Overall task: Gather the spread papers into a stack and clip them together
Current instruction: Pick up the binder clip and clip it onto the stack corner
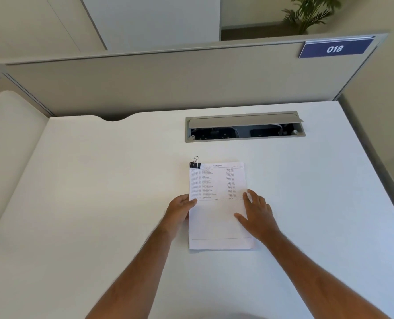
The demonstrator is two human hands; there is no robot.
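Note:
A stack of white printed papers (216, 217) lies squared up on the white desk (99, 203), in the middle. A black binder clip (195, 164) grips its far left corner, wire handles up. My left hand (180, 211) holds the stack's left edge, thumb on top of the sheet. My right hand (257, 211) rests flat on the right edge with fingers spread, holding nothing.
Beyond the papers an open cable hatch (245, 128) with a raised grey flap is set into the desk. A beige partition (168, 81) with a blue "018" label (334, 49) closes the far side. A second desk surface (12, 143) lies to the left.

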